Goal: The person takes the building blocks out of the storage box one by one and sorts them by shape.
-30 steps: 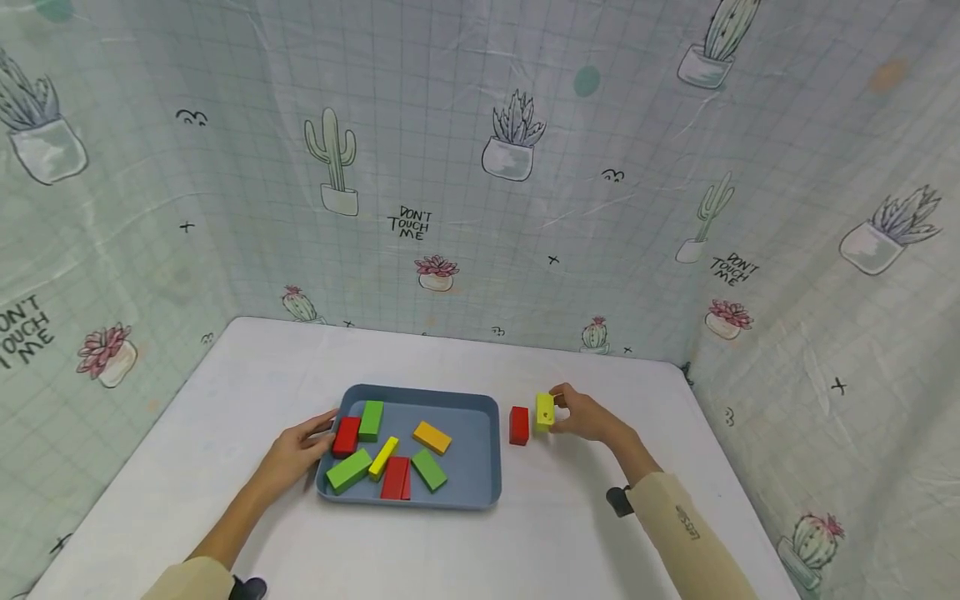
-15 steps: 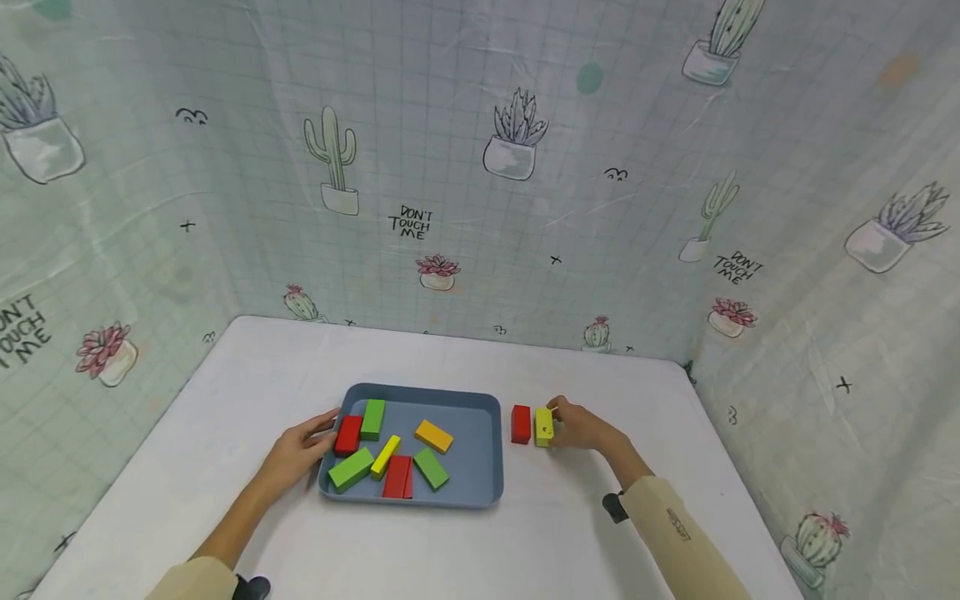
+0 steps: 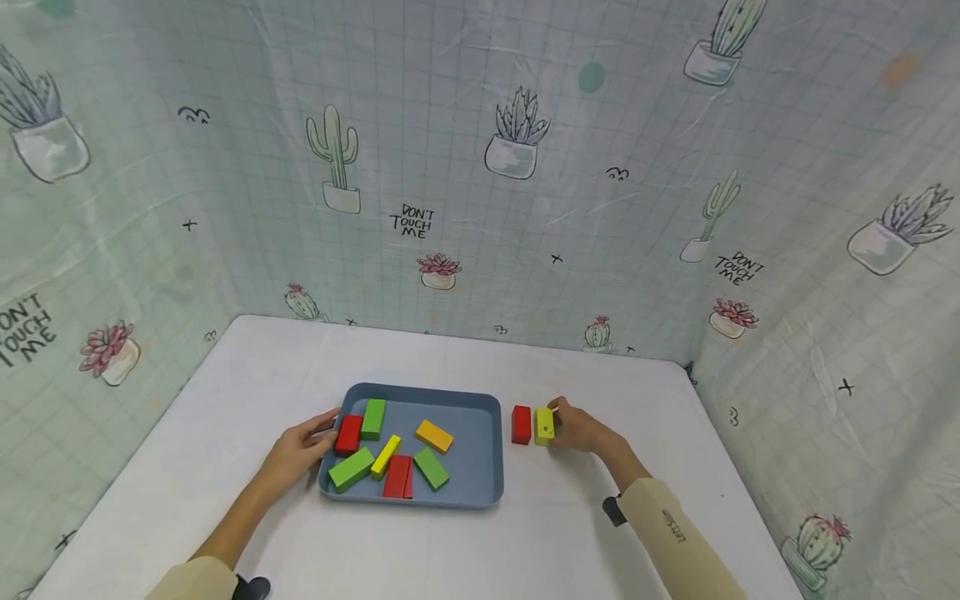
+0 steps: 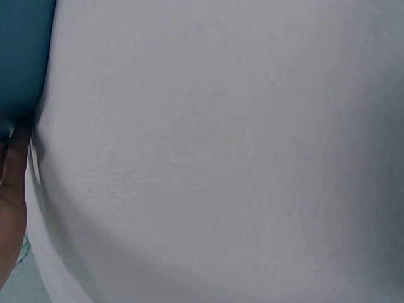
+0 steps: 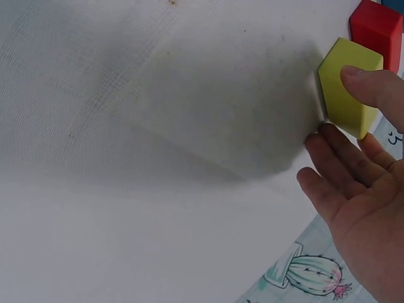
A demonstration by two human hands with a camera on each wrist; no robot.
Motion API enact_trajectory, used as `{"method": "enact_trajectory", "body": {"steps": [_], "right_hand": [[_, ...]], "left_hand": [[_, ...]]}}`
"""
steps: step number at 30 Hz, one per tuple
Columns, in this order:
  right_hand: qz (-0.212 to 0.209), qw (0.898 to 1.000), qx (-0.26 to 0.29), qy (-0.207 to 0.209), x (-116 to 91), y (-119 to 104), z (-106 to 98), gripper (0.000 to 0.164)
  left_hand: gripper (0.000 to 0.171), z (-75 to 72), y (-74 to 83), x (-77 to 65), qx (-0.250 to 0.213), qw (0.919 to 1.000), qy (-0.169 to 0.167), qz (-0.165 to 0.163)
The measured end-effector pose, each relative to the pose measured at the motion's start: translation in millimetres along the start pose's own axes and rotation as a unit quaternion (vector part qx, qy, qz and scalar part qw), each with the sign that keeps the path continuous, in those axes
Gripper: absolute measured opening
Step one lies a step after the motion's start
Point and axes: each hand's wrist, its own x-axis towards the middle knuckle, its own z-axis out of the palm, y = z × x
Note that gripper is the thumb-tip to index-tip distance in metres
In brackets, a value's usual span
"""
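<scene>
To the right of the tray, my right hand point(image 3: 581, 429) holds a yellow block point(image 3: 544, 426) by its ends, just beside a standing red block point(image 3: 521, 424). In the right wrist view the thumb lies on the yellow block point(image 5: 347, 95), a finger shows at its far end, and the other fingers are spread. The red block point(image 5: 374, 28) is right behind it there. My left hand point(image 3: 295, 454) rests at the left side of the blue-grey tray point(image 3: 468, 450), fingers touching its wall. The left wrist view shows only part of those fingers point(image 4: 17, 158) against the tray point(image 4: 25, 57).
Inside the tray lie green blocks point(image 3: 350, 470), red blocks point(image 3: 397, 477), a thin yellow block point(image 3: 386, 457) and an orange block point(image 3: 434, 436). The white table point(image 3: 450, 558) is bounded by a cactus-print curtain point(image 3: 480, 250) at the back and sides.
My right hand has brought the yellow block toward me and lower, so it now stands level with the red block. The left hand and the tray hold their place.
</scene>
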Motion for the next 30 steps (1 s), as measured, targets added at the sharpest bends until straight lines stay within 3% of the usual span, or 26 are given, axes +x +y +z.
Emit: {"method": "enact_trajectory", "body": {"steps": [4,10,18,30], "right_hand": [[0.001,1.000,-0.001,-0.003,-1,2,1,0.063],[-0.010,1.000,-0.019,0.012,-2,-2,-1,0.084],[-0.068,0.986,-0.093,0.119,-3,-16,-6,0.075],[-0.096,0.988,0.027,0.118,-2,-41,-2,0.060]], "left_hand": [[0.050,1.8,-1.0,-0.2,0.001,1.0000,0.001,-0.004],[0.050,-0.1,-0.3,1.3,0.016,0.9999,0.004,-0.001],[0.050,-0.4,1.3,0.1,0.016,0.9999,0.001,0.000],[0.050,-0.1,0.7,1.5,0.013,0.9999,0.002,0.003]]}}
